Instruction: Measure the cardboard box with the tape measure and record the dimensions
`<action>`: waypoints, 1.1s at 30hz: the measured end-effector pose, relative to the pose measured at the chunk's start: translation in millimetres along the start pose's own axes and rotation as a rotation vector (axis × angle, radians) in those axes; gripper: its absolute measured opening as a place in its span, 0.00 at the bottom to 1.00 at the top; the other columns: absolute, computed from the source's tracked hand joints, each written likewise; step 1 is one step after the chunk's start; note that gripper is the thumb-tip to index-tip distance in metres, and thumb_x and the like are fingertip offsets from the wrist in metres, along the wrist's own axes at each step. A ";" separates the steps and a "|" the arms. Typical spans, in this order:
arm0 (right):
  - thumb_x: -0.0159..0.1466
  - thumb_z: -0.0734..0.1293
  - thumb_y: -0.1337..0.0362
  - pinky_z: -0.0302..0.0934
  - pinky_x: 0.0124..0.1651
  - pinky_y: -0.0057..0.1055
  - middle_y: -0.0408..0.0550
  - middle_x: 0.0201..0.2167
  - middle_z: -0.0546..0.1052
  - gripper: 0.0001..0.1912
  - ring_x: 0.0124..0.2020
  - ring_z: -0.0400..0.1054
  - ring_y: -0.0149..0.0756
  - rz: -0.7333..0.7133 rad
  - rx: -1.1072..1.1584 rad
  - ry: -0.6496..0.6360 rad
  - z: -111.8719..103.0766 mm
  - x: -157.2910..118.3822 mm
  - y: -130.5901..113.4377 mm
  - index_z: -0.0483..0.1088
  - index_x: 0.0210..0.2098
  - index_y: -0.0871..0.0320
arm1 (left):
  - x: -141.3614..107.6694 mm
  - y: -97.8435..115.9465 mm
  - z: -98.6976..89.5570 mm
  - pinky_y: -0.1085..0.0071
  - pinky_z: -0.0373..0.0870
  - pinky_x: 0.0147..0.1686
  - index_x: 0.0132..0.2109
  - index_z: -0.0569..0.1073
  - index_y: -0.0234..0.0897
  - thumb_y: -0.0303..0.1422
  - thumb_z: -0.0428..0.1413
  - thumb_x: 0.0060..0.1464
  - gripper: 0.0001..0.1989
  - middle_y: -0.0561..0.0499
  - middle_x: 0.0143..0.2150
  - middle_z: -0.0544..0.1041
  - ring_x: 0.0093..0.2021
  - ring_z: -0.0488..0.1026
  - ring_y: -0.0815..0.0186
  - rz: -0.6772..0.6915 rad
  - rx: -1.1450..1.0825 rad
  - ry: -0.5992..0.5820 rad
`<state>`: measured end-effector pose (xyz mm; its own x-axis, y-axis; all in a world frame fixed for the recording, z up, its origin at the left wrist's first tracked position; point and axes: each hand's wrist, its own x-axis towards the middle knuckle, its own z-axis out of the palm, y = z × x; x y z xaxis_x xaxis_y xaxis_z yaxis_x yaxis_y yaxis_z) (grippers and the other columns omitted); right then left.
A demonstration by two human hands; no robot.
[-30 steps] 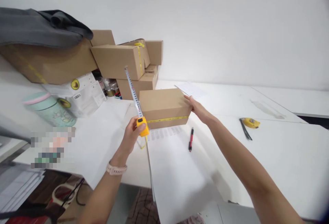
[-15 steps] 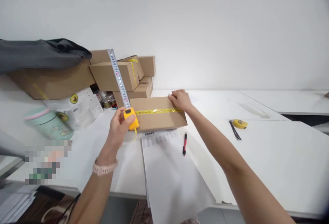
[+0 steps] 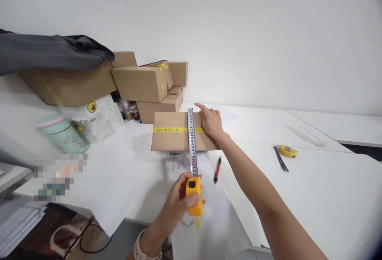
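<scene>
Head view: left hand [image 3: 180, 200] grasps tape measure [image 3: 195, 210]; blade [image 3: 191, 137] has swung from left of the cardboard box [image 3: 170, 142] to straight across it; marks now seem readable against its width. Box on table [image 3: 322, 200]; right hand [image 3: 212, 122] over right end, index extended, grip unclear

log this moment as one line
left hand: grips orange tape measure; right hand: at right end of cardboard box; blade: out, over box; red pen: right of tape measure

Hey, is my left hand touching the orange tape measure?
Touching. The head view shows the left hand gripping the orange tape measure, thumb across its case.
</scene>
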<state>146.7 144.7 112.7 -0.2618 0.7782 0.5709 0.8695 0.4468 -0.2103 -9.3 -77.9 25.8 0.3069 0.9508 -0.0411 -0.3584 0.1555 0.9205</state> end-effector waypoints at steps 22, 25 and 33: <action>0.69 0.51 0.75 0.50 0.49 0.42 0.51 0.51 0.77 0.32 0.46 0.64 0.46 -0.142 -0.143 -0.056 -1.1 -3.5 0.7 0.66 0.65 0.43 | 3.4 -18.3 -12.2 0.61 0.75 0.45 0.53 0.69 0.40 0.50 0.68 0.47 0.31 0.46 0.50 0.72 0.40 0.76 0.63 -0.030 0.055 -0.012; 0.71 0.51 0.73 0.51 0.47 0.43 0.56 0.52 0.76 0.30 0.47 0.63 0.49 -0.183 -0.236 -0.088 -4.7 -2.1 -4.5 0.64 0.67 0.46 | 3.1 -18.1 -13.5 0.62 0.76 0.43 0.53 0.69 0.41 0.48 0.68 0.48 0.30 0.46 0.50 0.72 0.39 0.77 0.62 -0.053 0.025 -0.015; 0.72 0.50 0.72 0.54 0.43 0.41 0.61 0.48 0.75 0.24 0.47 0.64 0.50 -0.230 -0.373 -0.142 -13.3 4.1 -22.0 0.65 0.63 0.56 | 6.5 -27.4 -20.3 0.60 0.76 0.42 0.57 0.65 0.43 0.44 0.67 0.51 0.31 0.45 0.51 0.75 0.39 0.81 0.58 -0.072 -0.099 -0.018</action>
<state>132.1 132.1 130.2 -0.4975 0.7417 0.4499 0.8668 0.4458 0.2235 -15.4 -70.5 -7.5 0.3504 0.9315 -0.0981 -0.4202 0.2500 0.8723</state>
